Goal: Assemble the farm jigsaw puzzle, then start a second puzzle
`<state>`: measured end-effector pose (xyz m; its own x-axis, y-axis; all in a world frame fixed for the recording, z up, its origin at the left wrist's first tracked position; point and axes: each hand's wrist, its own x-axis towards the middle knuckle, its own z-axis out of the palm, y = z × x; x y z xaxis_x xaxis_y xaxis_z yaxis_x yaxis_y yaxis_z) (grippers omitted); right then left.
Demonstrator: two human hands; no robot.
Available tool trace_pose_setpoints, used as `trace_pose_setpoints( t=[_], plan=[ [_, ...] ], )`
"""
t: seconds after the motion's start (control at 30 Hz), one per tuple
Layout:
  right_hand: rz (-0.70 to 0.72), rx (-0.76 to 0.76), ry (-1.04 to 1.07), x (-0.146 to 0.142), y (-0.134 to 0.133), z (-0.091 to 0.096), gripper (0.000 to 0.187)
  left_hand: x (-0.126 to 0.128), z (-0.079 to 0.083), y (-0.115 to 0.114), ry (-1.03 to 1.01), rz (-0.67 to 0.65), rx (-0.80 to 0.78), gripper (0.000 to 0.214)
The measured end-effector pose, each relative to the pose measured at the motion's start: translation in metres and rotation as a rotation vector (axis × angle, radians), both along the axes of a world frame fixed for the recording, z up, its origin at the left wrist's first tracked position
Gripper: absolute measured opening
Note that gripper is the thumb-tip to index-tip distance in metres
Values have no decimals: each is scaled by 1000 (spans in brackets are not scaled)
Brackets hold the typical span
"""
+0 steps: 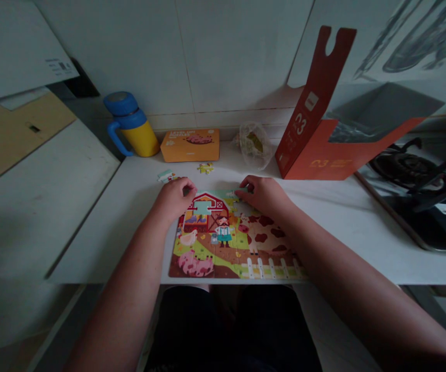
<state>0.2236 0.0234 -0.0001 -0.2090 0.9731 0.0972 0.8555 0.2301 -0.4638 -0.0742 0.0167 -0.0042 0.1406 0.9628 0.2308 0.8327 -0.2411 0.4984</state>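
Observation:
A farm jigsaw puzzle [223, 243] lies near the table's front edge, with a red barn, a farmer, a cow and a pig on it. A pale teal puzzle piece [202, 207] rests on top of the barn. At the upper left corner is my left hand [177, 196], fingers curled together; what they hold, if anything, is hidden. My right hand [264, 192] pinches at a puzzle piece [235, 194] along the upper edge, where a gap shows beside it. Beyond the puzzle lie a teal-and-white loose piece [165, 176] and a yellow-green loose piece [206, 168].
An orange puzzle box [190, 145] stands by the wall, between a blue-and-yellow flask [136, 126] and a clear plastic bag [254, 145]. To the right are a tall open red-orange carton [323, 155] and a gas stove [412, 181]. A white panel [33, 206] borders the table's left.

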Motion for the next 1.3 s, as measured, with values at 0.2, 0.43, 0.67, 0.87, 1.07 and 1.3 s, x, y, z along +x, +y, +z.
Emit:
trace_pose_setpoints(
  t=[0.2,0.43,0.67,0.87,1.07,1.3],
  plan=[
    [44,86,-89,-3,0,-4,30,-8,6,4,-34,286,99,11],
    [20,80,-116,-6,-2,-8,33,-39,9,10,107,546,53,20],
    [41,101,-92,-3,-4,-8,30,-53,-8,22,240,454,12,34],
    [29,116,-53,4,-2,-8,25,-60,-22,32,272,357,-10,47],
    [52,110,12,6,0,-7,24,-65,-13,33,205,349,-4,27],
    [52,142,67,8,1,-7,22,-70,-10,36,100,403,-40,27]
  ],
)
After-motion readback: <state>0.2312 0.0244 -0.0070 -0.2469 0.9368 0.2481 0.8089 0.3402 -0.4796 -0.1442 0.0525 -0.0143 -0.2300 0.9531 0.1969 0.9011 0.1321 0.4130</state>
